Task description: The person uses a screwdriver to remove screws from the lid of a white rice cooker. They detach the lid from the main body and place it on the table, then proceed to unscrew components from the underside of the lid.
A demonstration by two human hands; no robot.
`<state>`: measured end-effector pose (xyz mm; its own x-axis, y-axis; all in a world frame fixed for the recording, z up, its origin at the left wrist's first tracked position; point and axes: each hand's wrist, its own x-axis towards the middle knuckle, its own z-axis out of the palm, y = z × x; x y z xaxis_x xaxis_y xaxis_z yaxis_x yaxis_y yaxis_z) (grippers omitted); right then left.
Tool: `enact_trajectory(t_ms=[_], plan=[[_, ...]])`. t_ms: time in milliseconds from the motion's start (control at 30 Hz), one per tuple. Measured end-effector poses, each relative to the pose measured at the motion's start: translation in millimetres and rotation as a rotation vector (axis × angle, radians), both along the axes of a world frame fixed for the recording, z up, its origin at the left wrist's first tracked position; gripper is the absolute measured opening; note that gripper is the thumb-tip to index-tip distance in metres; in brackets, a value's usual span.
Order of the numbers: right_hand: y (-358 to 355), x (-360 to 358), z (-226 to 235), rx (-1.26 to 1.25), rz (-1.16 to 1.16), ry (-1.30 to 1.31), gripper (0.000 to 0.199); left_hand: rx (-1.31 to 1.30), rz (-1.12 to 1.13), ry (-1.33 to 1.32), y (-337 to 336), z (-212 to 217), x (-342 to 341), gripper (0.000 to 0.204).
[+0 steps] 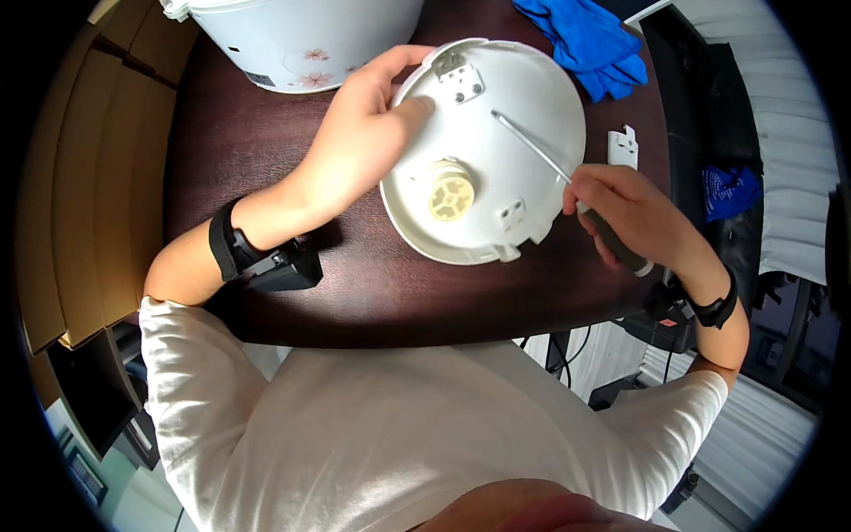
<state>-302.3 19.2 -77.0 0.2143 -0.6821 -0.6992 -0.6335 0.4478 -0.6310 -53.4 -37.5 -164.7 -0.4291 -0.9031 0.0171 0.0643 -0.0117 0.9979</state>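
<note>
A round white plastic lid (523, 115) is tilted up over the dark table with its hollow underside showing. My left hand (377, 120) grips its upper left rim, the thumb on the inside and the fingers round the outer edge. Close to that hand, a small metal bracket (462, 85) with screws sits on the lid. A cream round cap (451, 197) stands out from the lid's lower middle. My right hand (625, 208) holds a screwdriver (536, 152) by its dark handle. Its tip points up and left over the lid; whether it touches the surface I cannot tell.
A white appliance body (310, 40) with pink flower prints stands at the far left of the table (266, 133). At the far right lies a blue cloth (589, 44). A small white bracket piece (623, 147) rests near the right edge. Cardboard boxes (106, 186) line the left side.
</note>
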Motion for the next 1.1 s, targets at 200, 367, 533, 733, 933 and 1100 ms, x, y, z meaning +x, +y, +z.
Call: enact_trajectory(t_ms=[200,367,533,733,933,1100], plan=[[-5.6,-6.4,-17.8,-0.084,0.017,-0.006,0.028,0.038,-0.148,-0.412,-13.3,17.1,12.2,0.021],[-1.5,-2.5,-22.4,-0.052,0.09,0.05,0.025,0.122,-0.531,-0.853,-26.9,19.3,20.9,0.039],[4.2,12.0,-11.4,-0.223,0.331,0.168,0.025,0.035,-0.518,-0.678,-26.7,-2.2,15.1,0.044],[16.5,25.0,-14.0,-0.334,0.423,0.248,0.023,0.021,-0.421,-0.275,-25.4,-33.5,2.9,0.026],[23.8,31.6,-18.1,-0.539,0.44,0.285,0.021,-0.134,-0.133,-0.307,-15.5,-14.5,1.8,0.021],[24.7,40.5,-19.2,-0.72,0.46,0.368,0.02,-0.192,0.093,-0.087,-11.2,-18.3,-3.2,0.018]])
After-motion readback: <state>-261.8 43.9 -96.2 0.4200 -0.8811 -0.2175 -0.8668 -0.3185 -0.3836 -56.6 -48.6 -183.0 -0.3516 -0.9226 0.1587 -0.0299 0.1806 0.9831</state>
